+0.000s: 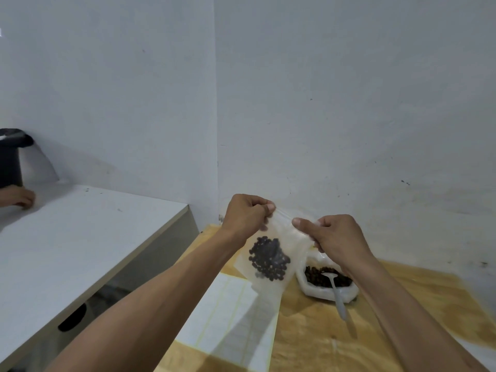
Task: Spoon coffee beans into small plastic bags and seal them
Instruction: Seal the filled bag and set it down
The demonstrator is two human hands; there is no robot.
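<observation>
A small clear plastic bag [271, 237] hangs in the air over the wooden table [402, 304], with a clump of dark coffee beans [269, 259] in its lower part. My left hand [247, 214] pinches the bag's top edge at its left end. My right hand [335, 237] pinches the same top edge at its right end. Below the bag sits a white container [328, 287] of coffee beans. A white plastic spoon [336, 294] rests in it, handle pointing toward me.
Sheets of white paper [230, 318] lie on the wooden table under my left forearm. A grey-white desk [80, 237] stands to the left, with another person's hand [20, 197] resting on it and a dark object [12, 154] behind. Walls meet in the corner behind the table.
</observation>
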